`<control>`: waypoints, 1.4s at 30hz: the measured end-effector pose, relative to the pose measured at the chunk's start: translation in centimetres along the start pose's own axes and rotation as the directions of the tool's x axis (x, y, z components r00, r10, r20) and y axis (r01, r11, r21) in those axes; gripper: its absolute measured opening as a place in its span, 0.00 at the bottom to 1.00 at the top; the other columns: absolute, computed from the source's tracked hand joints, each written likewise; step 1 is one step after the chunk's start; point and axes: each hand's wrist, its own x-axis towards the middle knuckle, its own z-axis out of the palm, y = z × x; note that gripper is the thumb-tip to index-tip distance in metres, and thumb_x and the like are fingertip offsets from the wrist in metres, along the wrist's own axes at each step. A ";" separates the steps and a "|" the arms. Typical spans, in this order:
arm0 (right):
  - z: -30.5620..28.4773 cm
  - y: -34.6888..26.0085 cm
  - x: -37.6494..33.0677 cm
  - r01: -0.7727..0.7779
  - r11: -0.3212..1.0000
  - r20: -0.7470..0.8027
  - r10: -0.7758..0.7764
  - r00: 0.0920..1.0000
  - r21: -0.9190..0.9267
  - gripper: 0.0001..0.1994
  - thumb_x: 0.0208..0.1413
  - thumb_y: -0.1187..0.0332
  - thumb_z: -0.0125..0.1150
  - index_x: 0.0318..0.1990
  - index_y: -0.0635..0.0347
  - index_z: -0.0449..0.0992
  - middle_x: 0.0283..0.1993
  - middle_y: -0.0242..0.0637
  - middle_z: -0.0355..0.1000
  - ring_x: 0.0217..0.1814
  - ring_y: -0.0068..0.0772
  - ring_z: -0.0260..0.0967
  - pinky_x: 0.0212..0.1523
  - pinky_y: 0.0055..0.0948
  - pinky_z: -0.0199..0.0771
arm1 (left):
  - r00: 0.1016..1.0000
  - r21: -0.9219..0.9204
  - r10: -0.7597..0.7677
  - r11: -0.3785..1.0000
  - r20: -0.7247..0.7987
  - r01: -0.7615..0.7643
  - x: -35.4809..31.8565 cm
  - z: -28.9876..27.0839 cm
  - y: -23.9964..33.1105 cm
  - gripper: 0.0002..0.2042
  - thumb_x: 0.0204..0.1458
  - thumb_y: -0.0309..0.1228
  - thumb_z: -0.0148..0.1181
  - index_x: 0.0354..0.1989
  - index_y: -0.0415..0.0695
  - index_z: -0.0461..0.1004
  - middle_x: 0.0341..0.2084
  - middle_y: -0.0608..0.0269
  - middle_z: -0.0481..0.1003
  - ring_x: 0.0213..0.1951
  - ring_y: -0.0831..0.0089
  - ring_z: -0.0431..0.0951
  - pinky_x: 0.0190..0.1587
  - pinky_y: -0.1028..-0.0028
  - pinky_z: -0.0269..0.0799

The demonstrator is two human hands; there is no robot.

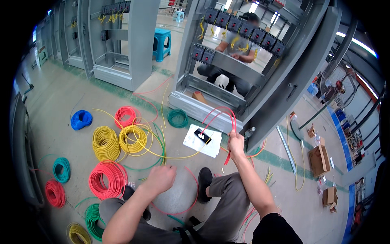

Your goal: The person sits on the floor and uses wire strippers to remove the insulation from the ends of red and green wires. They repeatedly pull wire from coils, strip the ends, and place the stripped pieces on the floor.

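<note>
In the head view, the two hands are apart: the right hand (235, 142) is closed around red wires (234, 121), which bend in a loop above it in front of the cabinet (195, 109), while the left hand (161, 179) is curled near a yellow wire (174, 157), and I cannot tell whether it holds something. To handle this bundle well, it seems better to grip firmly below the bend, make the ends level, and guide the loop away from the papers (192, 142) and cabinet edge.
</note>
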 end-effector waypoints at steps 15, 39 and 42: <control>4.0 -0.3 -4.4 0.041 0.999 0.275 -0.036 0.961 -0.012 0.20 0.65 0.54 0.45 0.30 0.62 0.71 0.16 0.26 0.57 0.13 0.16 0.49 0.11 0.22 0.46 | 0.996 -0.010 -0.044 0.999 0.077 0.045 -0.6 -1.7 1.0 0.08 0.51 0.31 0.53 0.35 0.40 0.73 0.28 0.50 0.75 0.33 0.52 0.77 0.35 0.57 0.73; 2.9 -1.0 -5.5 -0.171 0.984 0.268 0.154 0.951 0.040 0.17 0.66 0.57 0.44 0.33 0.63 0.68 0.18 0.26 0.56 0.14 0.17 0.48 0.14 0.21 0.47 | 1.000 -0.066 0.026 0.997 0.003 -0.025 -1.4 -0.4 2.3 0.07 0.51 0.31 0.54 0.34 0.41 0.72 0.27 0.54 0.73 0.31 0.54 0.76 0.32 0.58 0.72; 3.4 -1.8 -5.6 -0.184 0.982 0.287 0.163 0.944 0.046 0.17 0.66 0.57 0.43 0.34 0.63 0.68 0.18 0.26 0.55 0.14 0.17 0.46 0.14 0.21 0.45 | 0.999 -0.077 0.005 0.997 0.037 -0.002 -1.5 -1.3 2.3 0.09 0.52 0.32 0.54 0.39 0.41 0.72 0.29 0.53 0.74 0.33 0.53 0.76 0.34 0.58 0.72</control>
